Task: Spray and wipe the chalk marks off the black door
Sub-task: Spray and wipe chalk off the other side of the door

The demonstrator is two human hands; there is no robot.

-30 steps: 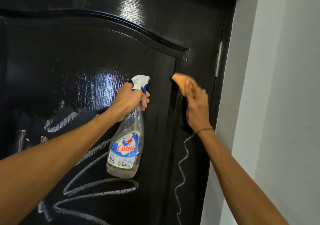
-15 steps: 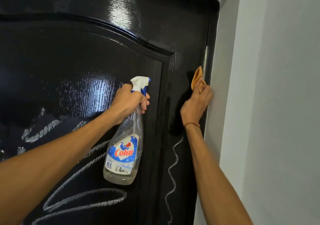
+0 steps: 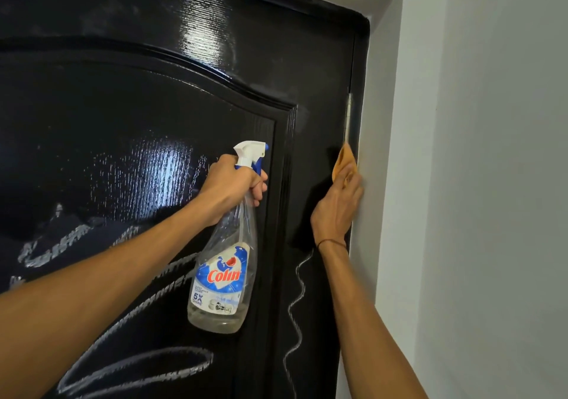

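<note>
The glossy black door (image 3: 129, 116) fills the left and middle of the view. White chalk marks (image 3: 144, 365) loop across its lower panel, and a wavy chalk line (image 3: 296, 306) runs down the right stile. My left hand (image 3: 233, 183) grips the neck of a clear spray bottle (image 3: 222, 278) with a white and blue trigger, held close to the door. My right hand (image 3: 338, 205) presses an orange cloth (image 3: 344, 163) against the door's right edge, just under the hinge.
A metal hinge (image 3: 349, 116) sits on the door's right edge above the cloth. The grey door frame (image 3: 378, 152) and a pale wall (image 3: 491, 183) stand close on the right.
My right hand moved the cloth from the stile beside the panel rightward to the door's hinge edge. The left hand kept the bottle in about the same place.
</note>
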